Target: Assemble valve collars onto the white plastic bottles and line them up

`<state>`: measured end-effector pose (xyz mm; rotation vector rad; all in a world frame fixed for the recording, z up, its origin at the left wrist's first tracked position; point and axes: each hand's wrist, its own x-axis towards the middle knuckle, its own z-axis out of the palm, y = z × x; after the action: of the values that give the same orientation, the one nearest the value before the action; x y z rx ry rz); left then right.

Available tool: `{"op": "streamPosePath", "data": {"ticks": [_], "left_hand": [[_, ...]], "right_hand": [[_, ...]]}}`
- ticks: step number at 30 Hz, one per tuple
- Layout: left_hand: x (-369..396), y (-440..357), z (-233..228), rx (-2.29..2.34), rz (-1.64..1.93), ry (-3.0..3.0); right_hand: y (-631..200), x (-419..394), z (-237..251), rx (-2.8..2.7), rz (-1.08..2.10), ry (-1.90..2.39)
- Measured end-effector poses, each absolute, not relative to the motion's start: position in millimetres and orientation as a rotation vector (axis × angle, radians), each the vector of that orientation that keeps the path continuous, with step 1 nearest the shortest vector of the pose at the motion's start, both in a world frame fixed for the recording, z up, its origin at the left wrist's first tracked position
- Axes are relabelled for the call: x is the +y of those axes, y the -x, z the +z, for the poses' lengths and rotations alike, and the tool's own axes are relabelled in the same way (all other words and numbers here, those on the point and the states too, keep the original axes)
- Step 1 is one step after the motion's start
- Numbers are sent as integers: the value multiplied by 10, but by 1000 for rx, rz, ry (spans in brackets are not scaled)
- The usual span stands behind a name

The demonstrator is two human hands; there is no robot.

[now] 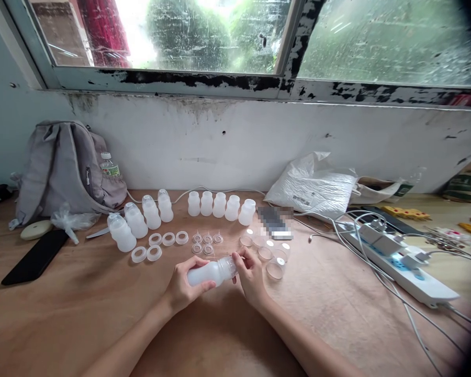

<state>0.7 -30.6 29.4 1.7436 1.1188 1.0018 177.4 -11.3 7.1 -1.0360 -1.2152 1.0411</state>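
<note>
A frosted baby bottle (204, 274) lies tilted sideways between my hands, just above the table. My left hand (179, 283) is wrapped round its body. At the bottle's clear top, my right hand (249, 272) closes its fingers on the cap end. Beyond them are several white collar rings (168, 239) and several clear nipples (208, 239). Several clear caps (275, 269) lie beside my right hand. A row of open bottle bodies (219, 204) stands at the back, and several capped bottles (136, 220) stand at the left.
A grey backpack (58, 167) leans on the wall at left, near a black phone-like slab (35, 257). At right lie a white plastic parcel (314, 183), a blurred phone (275, 222) and a power strip (424, 285) with trailing cables.
</note>
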Motion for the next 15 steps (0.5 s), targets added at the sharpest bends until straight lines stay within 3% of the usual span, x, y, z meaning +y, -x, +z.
{"op": "streamPosePath", "data": {"ticks": [15], "left_hand": [[-327, -123, 221, 1102, 995, -2007]], "right_hand": [[-1849, -103, 326, -1271, 1101, 952]]}}
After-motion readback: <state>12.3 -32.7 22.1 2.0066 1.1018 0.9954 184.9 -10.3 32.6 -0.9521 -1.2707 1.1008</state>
